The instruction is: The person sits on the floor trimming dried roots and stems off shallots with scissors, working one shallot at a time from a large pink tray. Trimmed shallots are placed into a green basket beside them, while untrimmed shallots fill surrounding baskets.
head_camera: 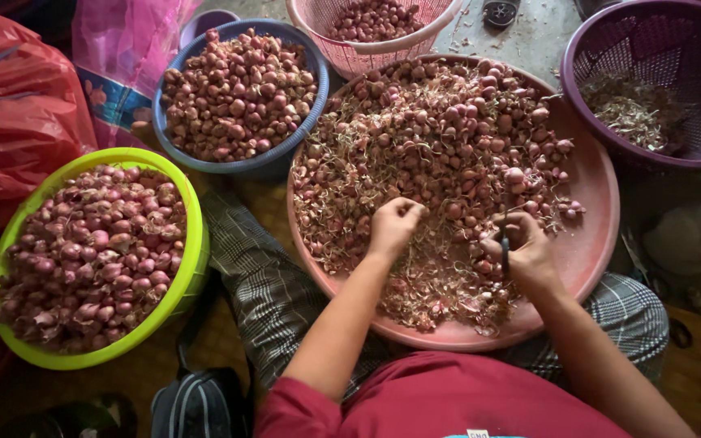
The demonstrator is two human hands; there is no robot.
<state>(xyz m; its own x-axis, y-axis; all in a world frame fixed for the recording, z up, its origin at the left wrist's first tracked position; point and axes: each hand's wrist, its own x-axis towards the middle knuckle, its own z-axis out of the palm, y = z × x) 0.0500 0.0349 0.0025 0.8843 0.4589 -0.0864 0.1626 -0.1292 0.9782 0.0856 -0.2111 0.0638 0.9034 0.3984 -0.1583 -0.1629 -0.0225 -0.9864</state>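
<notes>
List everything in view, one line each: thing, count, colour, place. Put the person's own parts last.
round tray: one, pink, centre, on the lap
shallots with roots: one heap, reddish-purple, on the tray
green basin: one, full of shallots, left
blue basin: one, full of shallots, upper left
pink basket: one, holds shallots, top
purple basket: one, holds dry trimmings, upper right
plastic bags: two, red and pink, far left
left hand: one, fingers pinched among shallots
right hand: one, closed on a dark tool

Grey concrete floor (539, 36) at top, littered with dry scraps, woven mat (695, 357) lower right, red plastic bags (18, 113) piled at left, lighting dim and even, no walls or windows visible.
</notes>
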